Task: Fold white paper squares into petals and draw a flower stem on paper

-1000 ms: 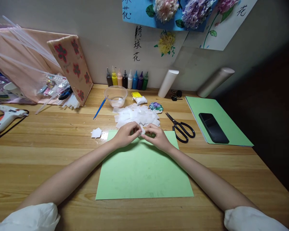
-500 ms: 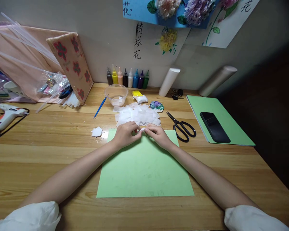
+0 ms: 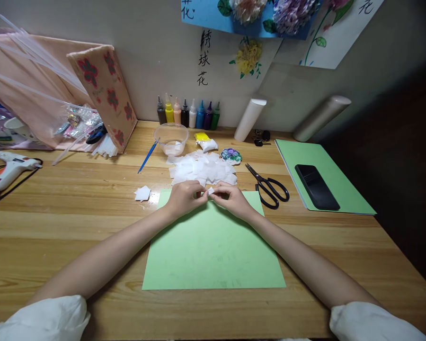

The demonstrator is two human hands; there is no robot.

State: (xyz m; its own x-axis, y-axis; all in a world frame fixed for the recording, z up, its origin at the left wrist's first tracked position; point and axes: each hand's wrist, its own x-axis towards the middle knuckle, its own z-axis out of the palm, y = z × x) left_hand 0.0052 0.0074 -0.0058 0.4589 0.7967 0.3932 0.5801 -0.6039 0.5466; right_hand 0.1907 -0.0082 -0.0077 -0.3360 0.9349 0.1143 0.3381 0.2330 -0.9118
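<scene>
My left hand (image 3: 184, 199) and my right hand (image 3: 230, 200) meet over the far edge of a light green paper sheet (image 3: 213, 251). Both pinch the same small white paper piece (image 3: 210, 191) between their fingertips. Just beyond them lies a heap of white paper squares (image 3: 202, 169). A folded white piece (image 3: 142, 193) sits alone on the wood to the left of my left hand.
Black scissors (image 3: 270, 188) lie right of my hands. A phone (image 3: 316, 187) rests on a green pad (image 3: 344, 199). At the back stand paint bottles (image 3: 188, 115), a clear bowl (image 3: 171, 137), a blue brush (image 3: 147, 158) and two paper rolls. A glue gun (image 3: 7, 168) lies far left.
My hands stay together at the sheet's far edge; the fingers have worked the small white piece slightly, and it shows a little more between the fingertips. The view shifted slightly.
</scene>
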